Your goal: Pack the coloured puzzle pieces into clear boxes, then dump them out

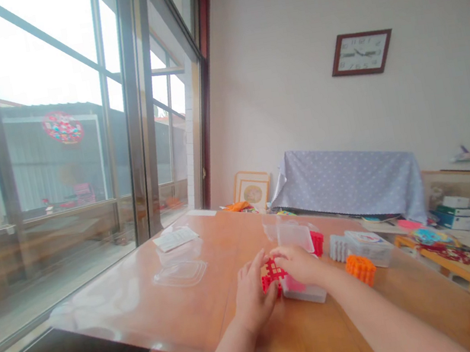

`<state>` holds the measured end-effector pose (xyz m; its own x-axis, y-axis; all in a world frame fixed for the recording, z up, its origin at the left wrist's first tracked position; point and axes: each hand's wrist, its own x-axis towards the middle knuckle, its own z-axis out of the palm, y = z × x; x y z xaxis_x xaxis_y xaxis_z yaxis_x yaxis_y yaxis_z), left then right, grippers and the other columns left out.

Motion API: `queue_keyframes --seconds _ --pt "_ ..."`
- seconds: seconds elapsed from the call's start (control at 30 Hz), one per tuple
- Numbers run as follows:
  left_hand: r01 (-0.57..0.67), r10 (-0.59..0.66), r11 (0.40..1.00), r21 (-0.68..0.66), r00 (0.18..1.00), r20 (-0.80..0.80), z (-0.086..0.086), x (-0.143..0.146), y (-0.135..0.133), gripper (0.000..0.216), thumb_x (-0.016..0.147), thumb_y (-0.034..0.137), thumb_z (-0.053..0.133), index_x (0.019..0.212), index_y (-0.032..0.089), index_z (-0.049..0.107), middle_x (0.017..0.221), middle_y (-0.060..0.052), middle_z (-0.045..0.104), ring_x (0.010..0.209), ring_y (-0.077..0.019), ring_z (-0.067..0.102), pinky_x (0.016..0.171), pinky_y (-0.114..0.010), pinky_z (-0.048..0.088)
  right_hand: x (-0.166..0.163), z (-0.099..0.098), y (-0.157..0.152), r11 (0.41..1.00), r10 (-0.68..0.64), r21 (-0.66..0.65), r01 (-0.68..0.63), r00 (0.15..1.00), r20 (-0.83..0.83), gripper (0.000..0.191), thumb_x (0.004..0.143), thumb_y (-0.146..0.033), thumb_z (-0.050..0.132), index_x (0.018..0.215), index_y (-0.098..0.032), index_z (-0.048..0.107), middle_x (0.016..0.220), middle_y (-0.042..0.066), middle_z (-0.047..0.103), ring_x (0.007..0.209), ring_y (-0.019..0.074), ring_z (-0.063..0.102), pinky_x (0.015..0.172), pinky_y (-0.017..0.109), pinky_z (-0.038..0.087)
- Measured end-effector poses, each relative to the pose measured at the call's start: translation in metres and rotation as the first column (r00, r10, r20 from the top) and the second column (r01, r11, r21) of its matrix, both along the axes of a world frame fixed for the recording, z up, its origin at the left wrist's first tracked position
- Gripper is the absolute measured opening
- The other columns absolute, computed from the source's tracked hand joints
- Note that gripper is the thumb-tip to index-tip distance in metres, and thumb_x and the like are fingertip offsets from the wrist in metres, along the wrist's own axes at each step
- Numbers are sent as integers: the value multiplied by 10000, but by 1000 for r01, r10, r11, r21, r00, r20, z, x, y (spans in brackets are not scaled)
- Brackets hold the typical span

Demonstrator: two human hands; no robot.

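Between my two hands is a red plastic lattice piece [274, 269], standing over the table. The fingers and thumb of my left hand [253, 292] close on its left side. With curled fingers, my right hand [300, 263] grips the upper right of the same piece; its fingertips are partly hidden. Under my right forearm sits a clear plastic box [311, 295] with something pink-red inside. A translucent lid or box part [295, 239] rises behind my right hand, and a red ridged piece [317, 243] shows beside it.
To the right are an orange ridged stack [361, 270], a grey ridged stack [338, 248] and a lidded clear box [369, 246]. At the left lie a clear lid [180, 274] and a paper sheet [176, 239] on a clear container. A large window [53, 140] borders the table's left.
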<state>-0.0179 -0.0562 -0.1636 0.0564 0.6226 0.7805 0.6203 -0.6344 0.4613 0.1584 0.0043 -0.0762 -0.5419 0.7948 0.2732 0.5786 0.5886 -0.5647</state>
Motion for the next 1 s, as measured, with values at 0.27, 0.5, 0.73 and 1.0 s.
queue_keyframes --seconds 0.27,0.5,0.73,1.0 --pt "-75 81 980 -182 996 27 -6 -1 10 644 814 257 577 1437 213 419 1399 -116 565 1312 -274 490 1106 -444 362 39 1 9 981 -192 -88 173 935 -297 239 779 -303 568 963 -177 655 816 20 714 734 168 635 679 283 477" --pt "-101 75 898 -428 994 -77 -5 2 11 664 702 285 599 1356 263 487 1367 -62 612 1298 -292 488 1077 -426 328 64 -20 18 970 -241 -61 233 953 -186 211 770 -283 554 939 -197 647 654 -39 615 575 133 527 584 250 387" --pt "-179 82 841 -510 975 -208 0 2 10 663 680 324 601 1334 260 510 1332 -75 626 1274 -301 496 1072 -421 314 57 -30 7 982 -188 -24 188 982 -22 249 818 -266 496 943 -198 700 805 5 707 739 170 608 686 271 427" --pt "-222 115 829 -513 966 -232 2 3 11 613 701 323 585 1306 245 521 1319 -80 630 1243 -292 515 1048 -411 330 55 -23 -3 984 -178 36 176 983 48 306 866 -264 423 908 -210 722 841 6 727 811 188 633 738 286 419"
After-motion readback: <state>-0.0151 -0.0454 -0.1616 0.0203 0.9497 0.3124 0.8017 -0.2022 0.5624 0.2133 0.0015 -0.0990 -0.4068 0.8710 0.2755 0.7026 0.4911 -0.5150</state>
